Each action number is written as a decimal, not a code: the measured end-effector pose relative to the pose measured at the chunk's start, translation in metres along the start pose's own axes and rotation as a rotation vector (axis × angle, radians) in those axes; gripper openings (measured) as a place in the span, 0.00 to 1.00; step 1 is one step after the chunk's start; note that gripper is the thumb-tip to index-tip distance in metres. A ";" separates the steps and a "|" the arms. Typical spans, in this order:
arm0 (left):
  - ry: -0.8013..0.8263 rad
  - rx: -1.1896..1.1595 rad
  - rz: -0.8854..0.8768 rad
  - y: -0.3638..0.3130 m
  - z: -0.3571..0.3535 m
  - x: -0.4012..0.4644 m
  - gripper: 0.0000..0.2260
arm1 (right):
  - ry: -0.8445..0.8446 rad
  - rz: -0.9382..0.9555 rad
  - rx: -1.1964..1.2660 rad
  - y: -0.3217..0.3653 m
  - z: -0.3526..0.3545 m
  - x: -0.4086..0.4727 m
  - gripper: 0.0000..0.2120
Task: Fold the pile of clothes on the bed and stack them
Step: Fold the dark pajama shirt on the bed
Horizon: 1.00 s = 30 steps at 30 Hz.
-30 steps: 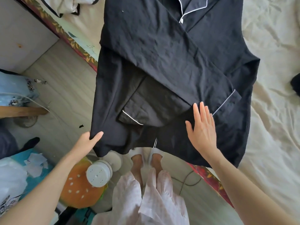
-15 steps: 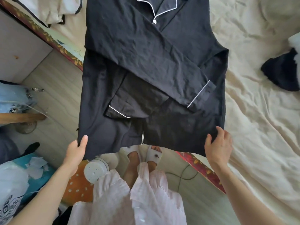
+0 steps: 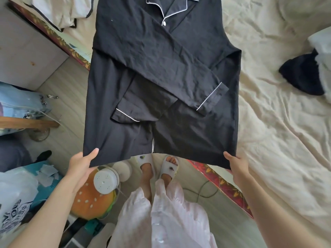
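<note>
Both hands, left (image 3: 81, 162) and right (image 3: 236, 164), pinched the shirt (image 3: 161, 68) hem off the bed (image 3: 277, 131) edge; lifting unevenly risked spilling its crossed sleeves.

Soft, even daylight fills the view, bright on the cream sheet (image 3: 279, 140) with gentle crease shadows; the black shirt (image 3: 161, 72) reads dark yet textured. Focus is sharp, wide-angle bending shows at the edges

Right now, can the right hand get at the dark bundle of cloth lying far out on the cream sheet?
Probably not yet: the right hand is pinching the hem corner of the black piped pyjama shirt, and the dark bundle of cloth lies well beyond it across open cream sheet.
</note>
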<state>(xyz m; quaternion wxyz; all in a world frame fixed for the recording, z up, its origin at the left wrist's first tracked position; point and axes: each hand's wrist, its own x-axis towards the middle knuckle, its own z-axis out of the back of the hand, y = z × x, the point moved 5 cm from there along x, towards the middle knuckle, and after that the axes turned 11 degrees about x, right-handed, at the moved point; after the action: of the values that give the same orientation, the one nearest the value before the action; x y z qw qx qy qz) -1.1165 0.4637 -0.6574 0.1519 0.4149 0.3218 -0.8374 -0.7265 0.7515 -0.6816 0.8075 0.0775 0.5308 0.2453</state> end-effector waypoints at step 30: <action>-0.157 -0.315 -0.182 -0.120 0.036 -0.067 0.09 | 0.151 0.130 0.682 0.127 0.040 -0.083 0.17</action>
<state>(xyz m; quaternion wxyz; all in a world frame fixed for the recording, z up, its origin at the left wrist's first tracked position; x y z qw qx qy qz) -1.1599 0.5284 -0.5387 0.1631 0.2884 0.4723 -0.8168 -0.7567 0.8274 -0.5479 0.6764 0.3579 0.6343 0.1097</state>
